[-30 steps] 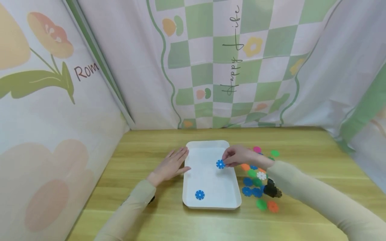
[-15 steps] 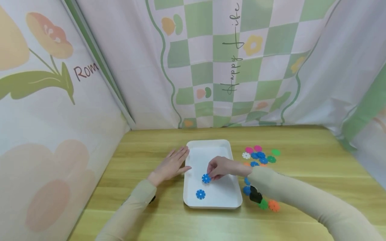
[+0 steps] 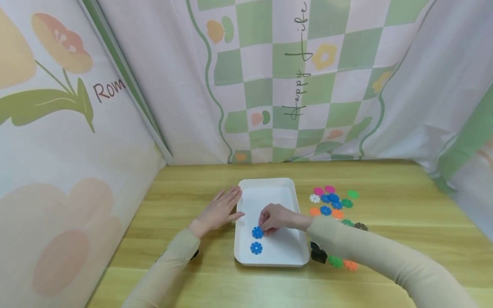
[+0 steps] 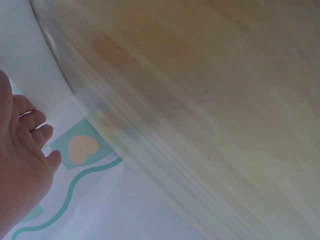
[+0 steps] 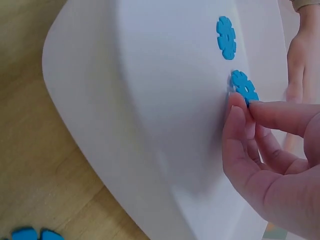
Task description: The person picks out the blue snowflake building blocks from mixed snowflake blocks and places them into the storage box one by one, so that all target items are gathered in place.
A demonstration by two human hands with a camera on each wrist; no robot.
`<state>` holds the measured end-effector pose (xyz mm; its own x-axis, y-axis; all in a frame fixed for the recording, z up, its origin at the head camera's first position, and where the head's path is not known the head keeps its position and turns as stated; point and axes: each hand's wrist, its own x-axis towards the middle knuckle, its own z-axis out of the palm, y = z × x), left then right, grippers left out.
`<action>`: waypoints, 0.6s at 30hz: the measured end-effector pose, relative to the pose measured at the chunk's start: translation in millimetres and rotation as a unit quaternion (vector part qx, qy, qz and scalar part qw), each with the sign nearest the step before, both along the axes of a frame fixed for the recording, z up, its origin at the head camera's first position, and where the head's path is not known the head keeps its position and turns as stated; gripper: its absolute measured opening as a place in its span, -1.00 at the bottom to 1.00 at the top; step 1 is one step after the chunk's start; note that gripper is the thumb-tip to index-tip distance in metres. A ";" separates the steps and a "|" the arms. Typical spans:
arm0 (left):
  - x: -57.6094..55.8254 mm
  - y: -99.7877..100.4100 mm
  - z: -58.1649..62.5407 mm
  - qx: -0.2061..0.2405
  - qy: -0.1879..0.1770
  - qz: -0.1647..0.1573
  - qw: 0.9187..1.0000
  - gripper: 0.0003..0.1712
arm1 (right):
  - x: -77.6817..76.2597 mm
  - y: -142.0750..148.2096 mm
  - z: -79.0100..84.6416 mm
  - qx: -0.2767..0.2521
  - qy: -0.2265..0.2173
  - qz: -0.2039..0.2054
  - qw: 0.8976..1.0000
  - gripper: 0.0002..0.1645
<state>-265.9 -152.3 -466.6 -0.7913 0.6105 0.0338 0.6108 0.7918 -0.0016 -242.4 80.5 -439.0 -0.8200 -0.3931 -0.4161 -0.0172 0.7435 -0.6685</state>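
My right hand (image 3: 275, 217) pinches a blue snowflake disc (image 3: 257, 232) by its edge, low over the white tray (image 3: 277, 189). In the right wrist view the thumb and index finger hold this notched disc (image 5: 243, 86) near the tray floor; whether it touches the floor I cannot tell. Just in front of it, a second blue snowflake disc (image 3: 256, 248) lies flat in the tray. My left hand (image 3: 219, 212) rests with extended fingers on the tray's left rim and holds nothing. In the left wrist view only part of that hand (image 4: 27, 145) appears.
Right of the tray, loose discs are scattered on the wooden table (image 3: 192, 184): pink (image 3: 329, 189), white (image 3: 314, 198), blue (image 3: 325, 210), green (image 3: 352, 194) and orange (image 3: 350, 265). The right forearm covers some of them. A patterned curtain (image 3: 285, 85) hangs behind the table.
My right hand has carried the blue snowflake disc left and toward the near end of the tray, close behind the other blue disc. The left hand has stayed on the rim.
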 end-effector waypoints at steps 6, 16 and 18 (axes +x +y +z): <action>-1.5 0.2 -1.4 0.004 0.000 -0.002 1.000 -0.10 | 2.5 -3.7 -0.8 0.006 -0.010 -0.002 1.000 -0.93; -0.5 0.4 0.6 0.005 -0.006 -0.001 1.000 -0.11 | 6.2 -2.7 2.2 0.005 -0.010 0.009 1.000 -0.93; -0.7 0.5 0.3 0.004 -0.006 0.002 1.000 -0.11 | 5.8 -3.0 2.2 0.008 -0.009 0.013 1.000 -0.93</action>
